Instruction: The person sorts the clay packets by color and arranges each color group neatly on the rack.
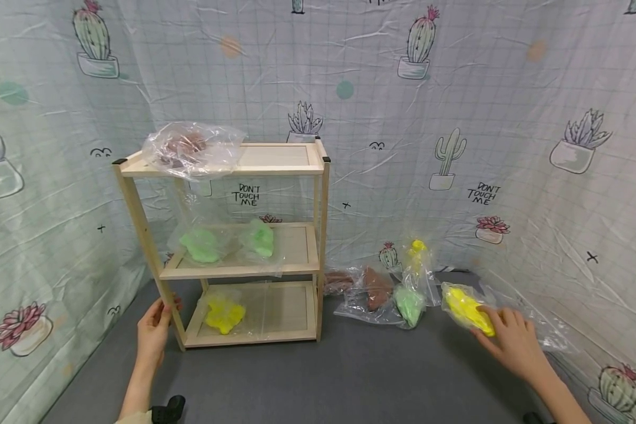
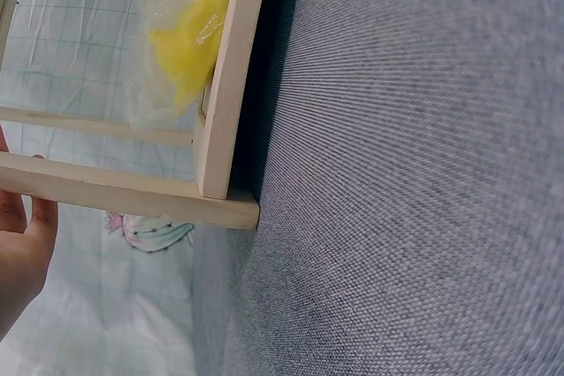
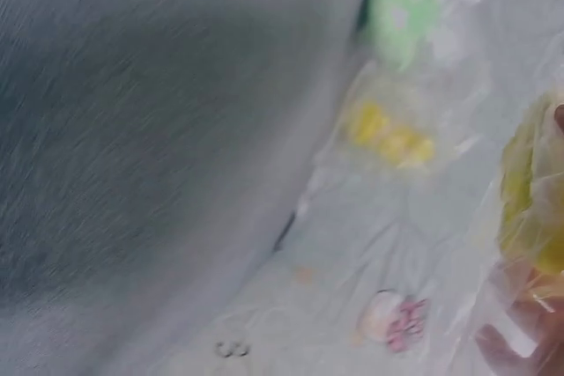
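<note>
In the head view, a person's left hand (image 1: 153, 328) grips the front left post (image 1: 146, 235) of a three-tier wooden rack (image 1: 244, 271), apparently to steady it, while the right hand (image 1: 516, 343) pinches a yellow-filled plastic bag (image 1: 466, 307) well apart from it, over a gray cloth-covered table (image 1: 360, 380). From the left wrist, fingers hold the post above ribbed fabric, a cactus-print curtain (image 2: 106, 305) behind. The blurred right-wrist view shows the held bag at the frame's edge, pinched seemingly for control of loose plastic, near a green bag (image 3: 404, 15) and another yellow bag (image 3: 388, 136).
</note>
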A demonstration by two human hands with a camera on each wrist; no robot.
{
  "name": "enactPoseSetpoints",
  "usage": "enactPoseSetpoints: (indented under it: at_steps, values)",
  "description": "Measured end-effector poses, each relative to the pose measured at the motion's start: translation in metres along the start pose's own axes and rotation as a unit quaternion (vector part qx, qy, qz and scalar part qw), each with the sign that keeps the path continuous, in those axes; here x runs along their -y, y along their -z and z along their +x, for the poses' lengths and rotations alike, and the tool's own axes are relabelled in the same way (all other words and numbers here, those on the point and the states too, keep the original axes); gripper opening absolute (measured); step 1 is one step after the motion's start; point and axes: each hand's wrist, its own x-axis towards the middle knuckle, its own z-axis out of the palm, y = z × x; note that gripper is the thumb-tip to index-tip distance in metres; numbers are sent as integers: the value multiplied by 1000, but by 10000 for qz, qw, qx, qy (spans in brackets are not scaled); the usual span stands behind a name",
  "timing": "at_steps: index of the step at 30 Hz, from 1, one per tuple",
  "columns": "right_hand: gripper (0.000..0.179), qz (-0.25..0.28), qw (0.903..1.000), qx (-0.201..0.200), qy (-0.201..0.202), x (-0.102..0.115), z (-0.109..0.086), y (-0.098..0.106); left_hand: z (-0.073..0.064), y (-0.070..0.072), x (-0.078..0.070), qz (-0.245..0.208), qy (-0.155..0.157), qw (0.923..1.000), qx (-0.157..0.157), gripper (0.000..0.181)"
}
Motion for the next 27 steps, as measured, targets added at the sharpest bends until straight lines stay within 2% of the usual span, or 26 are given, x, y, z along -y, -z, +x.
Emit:
enactPoseSetpoints:
  at_steps: [4, 8, 16, 27]
  values:
    - [50, 258, 9972, -531, 456, 16, 5, 7, 0, 0, 0, 69, 26, 10000, -2, 32]
    - [54, 493, 9927, -786, 769, 32, 9, 10, 0, 0, 0, 74, 24, 10000, -20, 32]
    - [48, 920, 9891, -725, 893, 72, 12, 7, -1, 1, 0, -34, -21, 10000, -85, 29]
    - [36, 1247, 9829, -526, 1246, 126, 7, -10, 0, -1, -1, -128, -50, 9998, -122, 33]
